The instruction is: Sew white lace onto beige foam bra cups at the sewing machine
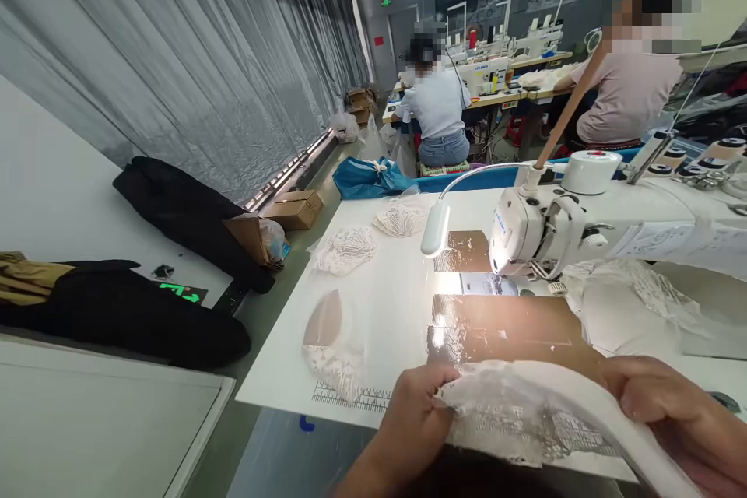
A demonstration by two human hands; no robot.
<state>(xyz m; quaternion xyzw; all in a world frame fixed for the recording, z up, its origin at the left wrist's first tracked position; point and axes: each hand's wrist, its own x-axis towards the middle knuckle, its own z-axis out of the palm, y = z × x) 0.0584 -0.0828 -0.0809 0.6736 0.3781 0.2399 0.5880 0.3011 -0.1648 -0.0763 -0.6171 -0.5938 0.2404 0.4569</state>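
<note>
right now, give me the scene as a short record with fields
left hand: grips one end of the pale lace piece
right hand: grips its other end
machine: white sewing machine, right side of the white table
lamp: small light on a bent arm, left of the machine head
table left: three lace pieces, apart
background: two seated people
</note>
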